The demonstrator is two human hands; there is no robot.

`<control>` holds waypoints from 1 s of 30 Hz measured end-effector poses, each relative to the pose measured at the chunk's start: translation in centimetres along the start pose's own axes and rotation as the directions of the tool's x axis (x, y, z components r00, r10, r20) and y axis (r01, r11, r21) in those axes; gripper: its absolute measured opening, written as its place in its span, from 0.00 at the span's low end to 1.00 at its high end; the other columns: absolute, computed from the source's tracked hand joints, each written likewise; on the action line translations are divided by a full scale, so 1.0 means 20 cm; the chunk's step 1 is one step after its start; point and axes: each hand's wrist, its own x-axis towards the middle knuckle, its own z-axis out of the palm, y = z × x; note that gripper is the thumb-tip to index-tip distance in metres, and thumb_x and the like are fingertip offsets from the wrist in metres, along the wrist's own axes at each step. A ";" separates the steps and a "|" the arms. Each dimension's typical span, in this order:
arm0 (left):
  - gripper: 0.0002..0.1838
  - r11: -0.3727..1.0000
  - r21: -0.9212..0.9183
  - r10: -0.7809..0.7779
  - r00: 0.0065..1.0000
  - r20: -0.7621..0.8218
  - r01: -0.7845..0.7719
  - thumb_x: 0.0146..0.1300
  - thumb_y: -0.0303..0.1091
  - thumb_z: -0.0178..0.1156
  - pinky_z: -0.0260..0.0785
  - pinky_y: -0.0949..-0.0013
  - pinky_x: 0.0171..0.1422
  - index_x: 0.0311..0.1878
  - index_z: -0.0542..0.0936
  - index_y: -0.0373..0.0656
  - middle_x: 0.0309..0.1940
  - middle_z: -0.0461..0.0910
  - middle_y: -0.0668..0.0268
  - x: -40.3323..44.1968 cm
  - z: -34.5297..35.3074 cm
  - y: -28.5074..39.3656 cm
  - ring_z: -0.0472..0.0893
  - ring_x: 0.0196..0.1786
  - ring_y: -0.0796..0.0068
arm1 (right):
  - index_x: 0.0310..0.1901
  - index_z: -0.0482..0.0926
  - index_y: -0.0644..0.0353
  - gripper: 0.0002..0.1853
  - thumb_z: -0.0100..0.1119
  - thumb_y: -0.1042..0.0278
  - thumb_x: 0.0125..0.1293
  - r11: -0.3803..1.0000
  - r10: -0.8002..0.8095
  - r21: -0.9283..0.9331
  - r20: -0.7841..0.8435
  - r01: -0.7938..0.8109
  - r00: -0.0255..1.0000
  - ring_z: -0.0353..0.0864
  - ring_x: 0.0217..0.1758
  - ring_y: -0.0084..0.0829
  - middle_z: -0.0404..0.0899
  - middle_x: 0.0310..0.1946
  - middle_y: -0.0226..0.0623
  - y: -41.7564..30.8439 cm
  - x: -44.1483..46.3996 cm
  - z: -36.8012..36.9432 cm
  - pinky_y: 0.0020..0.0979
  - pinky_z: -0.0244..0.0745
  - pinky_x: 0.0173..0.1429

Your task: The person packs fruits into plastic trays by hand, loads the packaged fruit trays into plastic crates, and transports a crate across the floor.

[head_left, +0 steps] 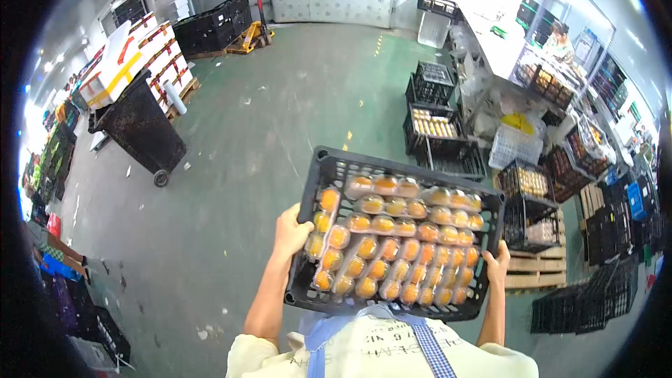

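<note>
A black plastic crate (406, 167) is held in front of my body, slightly tilted. Inside it lie rows of clear plastic packs of orange fruit (383, 224), several fruits to a pack; the exact kind of fruit is hard to tell. On the crate's left side my left hand (291, 232) is closed round the rim, thumb over the edge. Gripping the opposite side is my right hand (498, 263), its fingers partly hidden by the crate wall.
To the left stands a black wheeled bin (143, 126) with a white box on top. A yellow pallet jack (248, 38) is at the back. On the right are stacked black crates (435, 84), a wooden pallet (535, 266) and a white worktable (493, 42) with a person (558, 47) behind it.
</note>
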 end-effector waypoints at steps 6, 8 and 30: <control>0.23 0.995 -0.003 -0.098 0.992 0.079 0.098 0.42 0.25 0.57 0.71 0.66 0.42 0.47 0.79 0.41 0.33 0.82 0.57 0.91 0.11 0.22 0.81 0.36 0.69 | 0.34 0.71 0.63 0.10 0.55 0.83 0.48 1.000 0.027 0.010 0.020 -0.027 0.999 0.69 0.33 0.20 0.71 0.29 0.26 -0.15 0.83 0.28 0.23 0.66 0.39; 0.23 0.998 -0.056 -0.032 0.999 0.013 0.032 0.41 0.25 0.57 0.71 0.67 0.43 0.47 0.79 0.41 0.31 0.82 0.58 1.24 0.20 0.06 0.81 0.36 0.70 | 0.36 0.71 0.65 0.11 0.53 0.84 0.48 0.995 0.079 -0.058 0.025 -0.078 0.997 0.70 0.35 0.22 0.72 0.31 0.28 -0.09 1.15 0.44 0.23 0.67 0.42; 0.25 0.996 -0.053 0.080 0.952 0.295 -0.068 0.43 0.29 0.57 0.71 0.63 0.48 0.49 0.78 0.39 0.40 0.81 0.50 4.28 0.93 0.53 0.81 0.43 0.58 | 0.35 0.70 0.63 0.10 0.54 0.80 0.49 0.988 0.080 -0.095 -0.334 -0.118 0.939 0.66 0.31 0.19 0.68 0.28 0.24 0.08 3.28 1.55 0.21 0.64 0.35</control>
